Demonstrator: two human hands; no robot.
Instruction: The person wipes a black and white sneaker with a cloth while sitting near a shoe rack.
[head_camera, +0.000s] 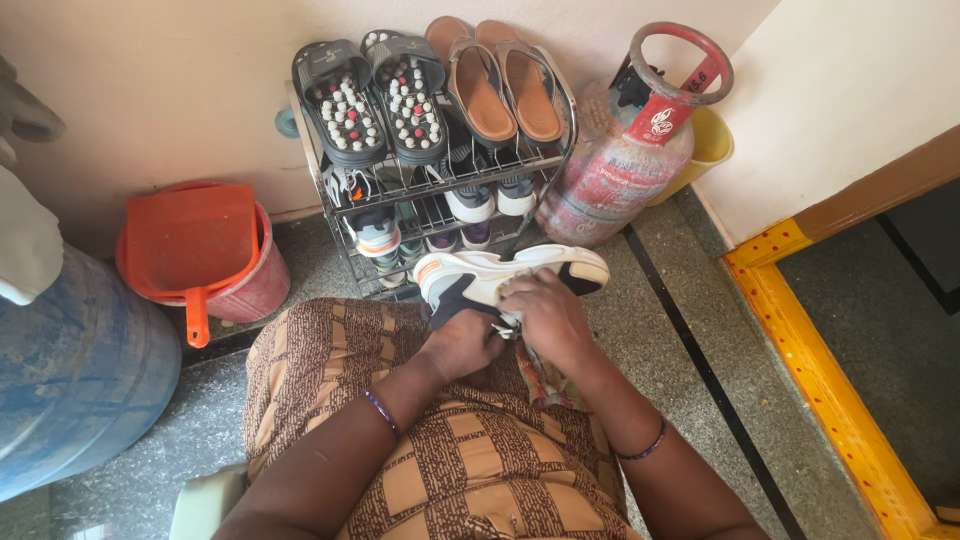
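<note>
Steadying a white shoe (500, 272) on the lap, the left hand (462, 343) clamps it; the right hand (548, 312) presses a cloth (540, 375) on it.

Both hands (505, 325) close together, fingers (515, 290) curled

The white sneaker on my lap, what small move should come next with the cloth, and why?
Probably slide the right hand with the cloth toward the toe end of the white sneaker. The left hand already steadies its dark heel side, and the cloth sits mid-shoe, so the far end looks unwiped.
</note>
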